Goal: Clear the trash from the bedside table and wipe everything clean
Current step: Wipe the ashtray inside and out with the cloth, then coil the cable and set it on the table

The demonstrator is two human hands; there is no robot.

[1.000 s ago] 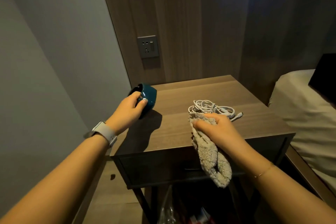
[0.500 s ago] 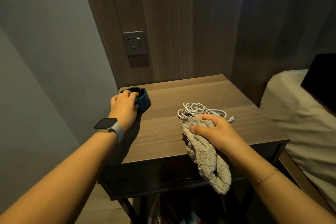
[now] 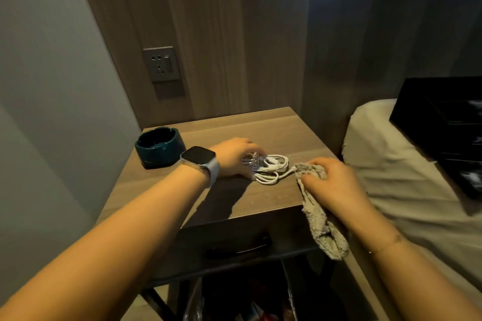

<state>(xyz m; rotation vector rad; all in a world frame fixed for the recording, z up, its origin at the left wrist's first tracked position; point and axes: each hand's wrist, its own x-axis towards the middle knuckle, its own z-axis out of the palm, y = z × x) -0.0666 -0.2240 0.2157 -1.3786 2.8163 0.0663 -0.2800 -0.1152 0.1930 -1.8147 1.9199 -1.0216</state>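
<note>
Dim, warm light; forearm shadow on tabletop (image 3: 260,122) — wide-angle bending (edges)

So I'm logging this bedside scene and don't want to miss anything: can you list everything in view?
bedside table: one, brown wood, centre
ashtray: one, dark teal, table's back left corner
cable: one, white, coiled, mid table
cloth: one, beige, hanging over table's front edge
wall socket: one, grey, wall panel above table
bed: one, pale sheet, right
bag: one, clear, under table
watch: one, pale strap, left wrist
left hand: on the cable
right hand: holds the cloth
</note>
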